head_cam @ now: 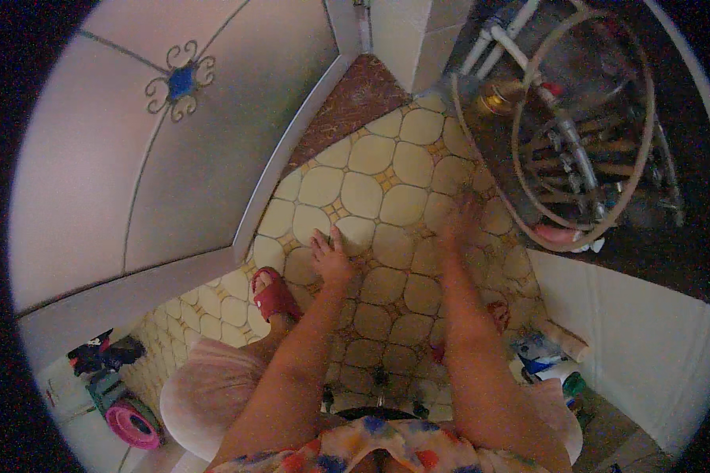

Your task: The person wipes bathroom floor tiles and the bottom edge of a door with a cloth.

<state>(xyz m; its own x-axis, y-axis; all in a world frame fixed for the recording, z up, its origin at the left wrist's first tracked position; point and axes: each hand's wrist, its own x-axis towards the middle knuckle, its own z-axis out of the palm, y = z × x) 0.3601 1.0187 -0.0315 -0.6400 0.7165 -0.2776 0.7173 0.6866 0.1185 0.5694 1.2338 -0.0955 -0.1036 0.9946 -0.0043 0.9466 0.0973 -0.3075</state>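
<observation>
Below me spreads a floor of patterned yellow tiles point(402, 201). My left hand point(331, 257) is over the tiles with its fingers apart and nothing in it, just right of a foot in a red sandal point(275, 295). My right hand point(461, 213) reaches out over the tiles near the dark shelf on the right; it is blurred, and its fingers and anything in them cannot be made out. Whether either hand touches the floor is not plain.
A framed door point(225, 159) with a blue ornament stands at the left. A looped hose point(645, 136) and metal tools lie on the dark surface at the right. A pink round object point(131, 425) is at lower left, and bags and bottles point(544, 360) at lower right.
</observation>
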